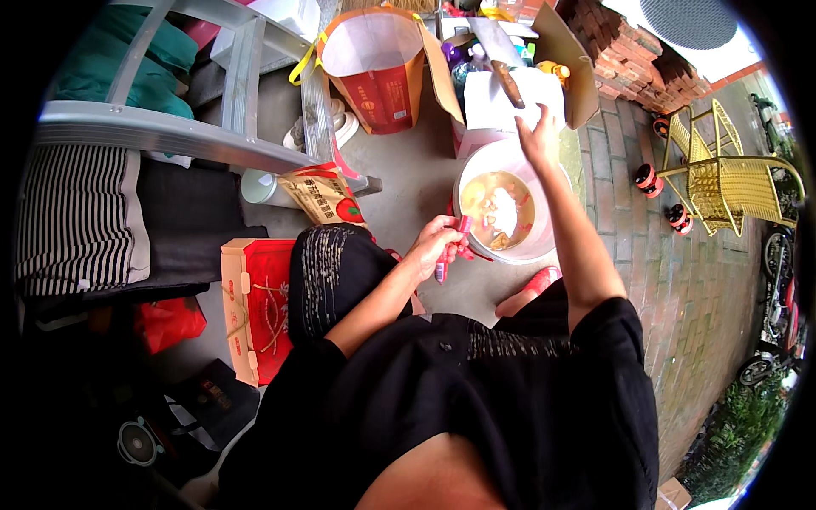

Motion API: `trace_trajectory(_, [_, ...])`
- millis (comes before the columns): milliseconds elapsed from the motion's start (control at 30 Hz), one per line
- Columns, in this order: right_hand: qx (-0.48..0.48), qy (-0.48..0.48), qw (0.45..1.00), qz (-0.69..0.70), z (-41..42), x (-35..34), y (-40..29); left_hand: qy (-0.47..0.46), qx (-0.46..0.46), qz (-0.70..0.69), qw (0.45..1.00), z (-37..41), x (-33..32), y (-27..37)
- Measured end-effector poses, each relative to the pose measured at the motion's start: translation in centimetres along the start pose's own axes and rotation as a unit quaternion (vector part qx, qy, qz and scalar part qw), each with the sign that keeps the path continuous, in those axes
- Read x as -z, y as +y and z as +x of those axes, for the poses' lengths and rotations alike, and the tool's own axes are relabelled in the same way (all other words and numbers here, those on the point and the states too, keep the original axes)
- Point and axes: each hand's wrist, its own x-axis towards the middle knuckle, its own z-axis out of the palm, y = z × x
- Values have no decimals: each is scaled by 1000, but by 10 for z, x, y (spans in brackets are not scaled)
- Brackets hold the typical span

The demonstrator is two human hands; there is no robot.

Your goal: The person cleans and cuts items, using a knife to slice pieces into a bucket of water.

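My left hand (433,247) grips a red-wrapped stick (440,273), which looks like a packaged sausage, at the near left side of a white plastic bucket (547,239). Murky liquid (484,185) stands in the bucket with pale, pink and brown pieces in it. My right hand (540,141) is over the bucket's far side, holding nothing, thumb and fingers apart. Just beyond its fingertips lies a cleaver (508,84), wooden handle towards me, on a white box (478,102). Handle and fingers appear apart.
An open cardboard box (567,76) with several bottles stands behind the bucket. An orange-red paper bag (382,95) is to its left. At left are an aluminium ladder (191,137), a food packet (325,194) and a red gift box (271,299). A yellow stroller (714,178) stands on paving.
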Motion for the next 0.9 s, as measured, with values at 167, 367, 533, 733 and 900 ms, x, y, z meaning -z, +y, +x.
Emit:
trace_trajectory(167, [-77, -69, 993, -60, 61, -39, 7, 8, 91, -107, 990, 19, 7, -14])
trace_trajectory(367, [-92, -108, 990, -13, 88, -66, 8, 41, 93, -158, 982, 36, 12, -27])
trace_trajectory(533, [-16, -53, 987, -152, 70, -6, -50, 76, 66, -144, 985, 33, -5, -20])
trace_trajectory(733, [-66, -8, 968, 243, -24, 36, -31, 99, -43, 160, 981, 40, 9, -33])
trace_trajectory(900, [-71, -55, 977, 193, -140, 97, -19, 104, -104, 322, 935, 29, -9, -23])
